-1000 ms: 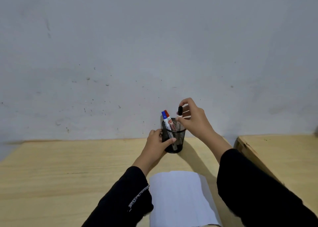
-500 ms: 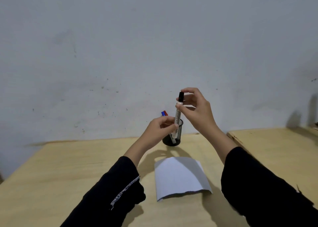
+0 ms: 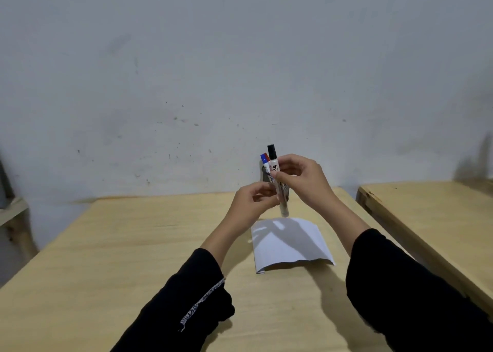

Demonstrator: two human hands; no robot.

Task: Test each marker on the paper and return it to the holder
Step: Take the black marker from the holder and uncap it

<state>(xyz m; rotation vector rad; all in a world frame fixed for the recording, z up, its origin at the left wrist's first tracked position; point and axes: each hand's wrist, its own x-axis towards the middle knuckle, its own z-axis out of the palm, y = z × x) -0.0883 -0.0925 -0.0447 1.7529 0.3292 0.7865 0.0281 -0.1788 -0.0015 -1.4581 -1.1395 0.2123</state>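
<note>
Black-capped marker [image 3: 276,175] was held upright at frame centre, pinched by right hand [image 3: 302,182]; left hand [image 3: 250,205] gripped its lower barrel; paper [image 3: 290,242] lay below on the counter [image 3: 120,245].

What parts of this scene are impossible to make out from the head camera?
- Mesh holder: mostly hidden behind both hands.
- Blue-capped marker and the red cap beside it: only the tips show.
- Black-capped marker label: too small to read.
- Left hand contact with that marker: unclear.
- Paper: any marks masked by shadow.

The paper [image 3: 290,242] lies on the table [image 3: 133,245], before the holder [image 3: 266,177] (mostly hidden behind hands).
</note>
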